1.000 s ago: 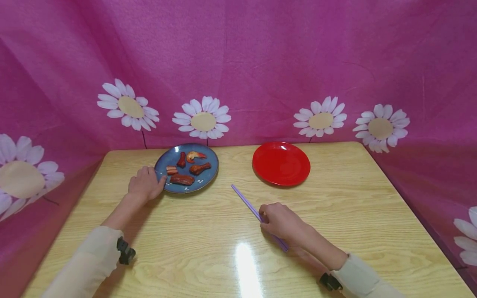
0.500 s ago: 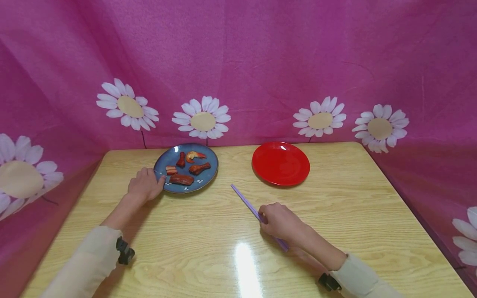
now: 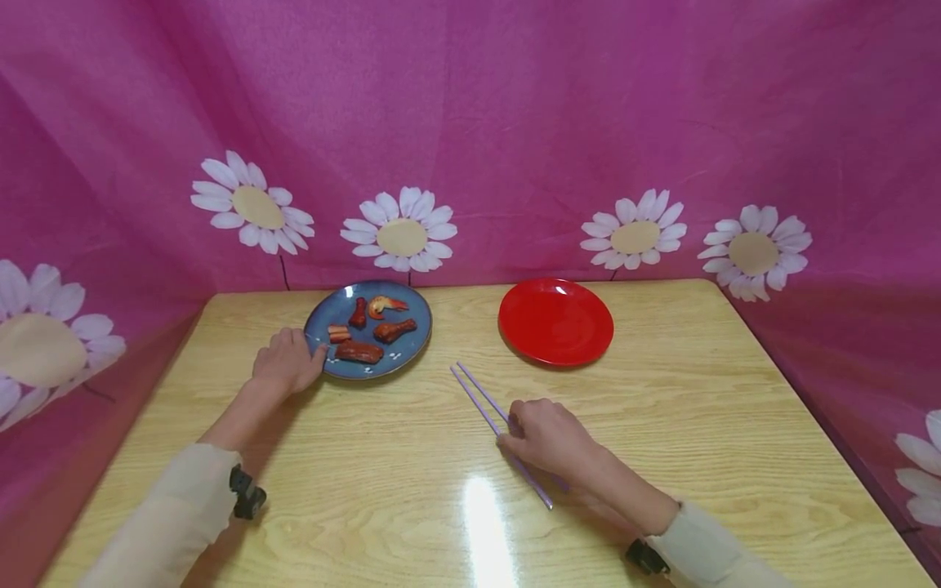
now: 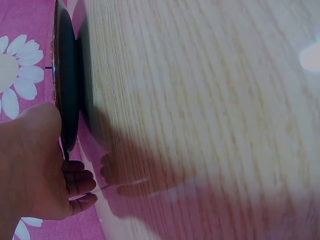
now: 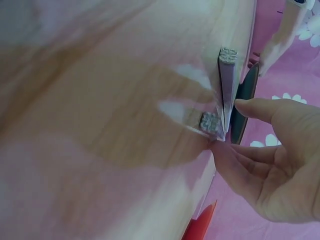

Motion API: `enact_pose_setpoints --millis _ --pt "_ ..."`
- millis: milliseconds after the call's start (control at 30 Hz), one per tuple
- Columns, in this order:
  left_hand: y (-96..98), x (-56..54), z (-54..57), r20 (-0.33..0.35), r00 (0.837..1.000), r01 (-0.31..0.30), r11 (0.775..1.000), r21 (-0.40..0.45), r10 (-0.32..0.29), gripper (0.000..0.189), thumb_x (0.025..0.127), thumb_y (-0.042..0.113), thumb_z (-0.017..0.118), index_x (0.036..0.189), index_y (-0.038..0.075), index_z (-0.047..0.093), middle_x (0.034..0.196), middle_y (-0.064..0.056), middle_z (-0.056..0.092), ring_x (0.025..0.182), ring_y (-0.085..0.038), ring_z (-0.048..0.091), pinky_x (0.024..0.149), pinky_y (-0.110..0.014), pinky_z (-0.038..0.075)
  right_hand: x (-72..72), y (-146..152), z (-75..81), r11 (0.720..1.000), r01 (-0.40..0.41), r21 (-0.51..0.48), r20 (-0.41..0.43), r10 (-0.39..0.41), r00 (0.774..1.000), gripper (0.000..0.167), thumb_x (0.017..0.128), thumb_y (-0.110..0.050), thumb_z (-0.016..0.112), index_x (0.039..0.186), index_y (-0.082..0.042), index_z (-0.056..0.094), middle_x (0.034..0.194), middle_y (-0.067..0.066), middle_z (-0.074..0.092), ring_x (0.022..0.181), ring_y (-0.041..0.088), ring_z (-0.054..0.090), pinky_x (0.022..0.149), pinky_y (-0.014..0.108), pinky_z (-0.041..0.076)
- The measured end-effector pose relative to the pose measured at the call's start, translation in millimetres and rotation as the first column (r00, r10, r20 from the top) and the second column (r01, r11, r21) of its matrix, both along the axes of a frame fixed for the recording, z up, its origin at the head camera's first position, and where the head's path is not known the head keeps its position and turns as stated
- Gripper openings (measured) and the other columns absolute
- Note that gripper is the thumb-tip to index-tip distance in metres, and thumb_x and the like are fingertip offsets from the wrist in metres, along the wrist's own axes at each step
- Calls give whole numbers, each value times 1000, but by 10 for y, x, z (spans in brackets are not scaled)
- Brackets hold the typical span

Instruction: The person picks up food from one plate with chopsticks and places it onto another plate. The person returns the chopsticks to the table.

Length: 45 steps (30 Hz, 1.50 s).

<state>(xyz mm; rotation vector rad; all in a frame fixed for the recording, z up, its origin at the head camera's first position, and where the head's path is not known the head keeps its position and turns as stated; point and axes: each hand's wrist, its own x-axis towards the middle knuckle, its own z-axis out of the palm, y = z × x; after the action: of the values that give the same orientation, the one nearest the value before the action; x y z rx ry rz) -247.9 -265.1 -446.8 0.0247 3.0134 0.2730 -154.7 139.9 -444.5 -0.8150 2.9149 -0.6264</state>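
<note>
My left hand (image 3: 287,363) grips the left rim of a blue plate (image 3: 417,310), thumb over the edge; the left wrist view shows the other fingers outside and below the rim. On the plate lie a shrimp (image 3: 385,307), a drumstick (image 3: 395,330), a smaller dark-red drumstick-shaped piece (image 3: 358,314), a striped bacon-like piece (image 3: 340,334) and a brown slab of meat (image 3: 359,352). Two purple chopsticks (image 3: 481,410) lie low over the table, spread slightly apart. My right hand (image 3: 551,437) holds them, thumb at the nearer stick, curled fingers at the farther one, partly hidden beneath the hand.
A red plate (image 3: 555,322) stands at the back right of the wooden table (image 3: 397,474). Behind and along both sides hangs a pink cloth (image 3: 515,122) with large daisies. Small black devices sit on both wrists.
The chopsticks, side by side before, are now spread apart, the nearer one shifted left and towards me by my right thumb. My left hand and both plates stay put.
</note>
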Motion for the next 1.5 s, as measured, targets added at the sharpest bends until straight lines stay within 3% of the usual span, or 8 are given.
enact_pose_setpoints --millis 100,367,800,1133,1300,1500 --pt "8 -2 9 -1 1000 1 1000 1 -1 66 104 36 40 127 -25 36 115 -35 43 108 -46 45 89 -60 43 6 -23 7 1000 13 22 -10 -12 1000 24 84 -22 78 80 -10 57 64 -8 47 58 10 46 51 26 41" --pt "5 -17 6 -12 1000 -7 1000 15 7 64 103 36 41 125 -24 38 112 -32 44 105 -44 46 88 -58 43 1 -53 6 999 6 52 -59 -3 998 20 81 -6 72 73 -13 55 63 -8 48 57 11 46 49 27 42" --pt "6 -5 18 5 1000 -10 1000 16 10 65 104 35 40 128 -25 35 116 -34 42 110 -46 44 92 -60 41 7 -89 -16 996 7 87 -142 6 990 25 83 -5 69 68 -13 51 57 -5 45 52 13 41 44 31 39" --pt "19 15 25 -2 1000 -6 1000 8 6 64 104 34 40 127 -26 35 118 -36 43 112 -48 44 92 -61 40 -7 -76 -55 998 6 55 -189 5 982 31 83 -2 69 64 -12 47 55 -6 40 50 11 39 42 27 37" --pt "23 20 17 -3 1000 -7 1000 5 7 64 104 34 39 127 -26 35 119 -37 42 112 -48 43 92 -62 41 -8 -77 -48 999 6 50 -170 2 986 30 85 0 68 65 -10 48 55 -5 40 50 10 39 41 26 38" --pt "19 19 15 -3 1000 -3 1000 10 3 64 104 34 39 126 -26 36 118 -37 43 111 -48 44 91 -61 41 -3 -57 -1 998 37 42 -84 -33 996 16 81 1 69 71 -8 59 60 -4 49 53 12 46 45 28 44"
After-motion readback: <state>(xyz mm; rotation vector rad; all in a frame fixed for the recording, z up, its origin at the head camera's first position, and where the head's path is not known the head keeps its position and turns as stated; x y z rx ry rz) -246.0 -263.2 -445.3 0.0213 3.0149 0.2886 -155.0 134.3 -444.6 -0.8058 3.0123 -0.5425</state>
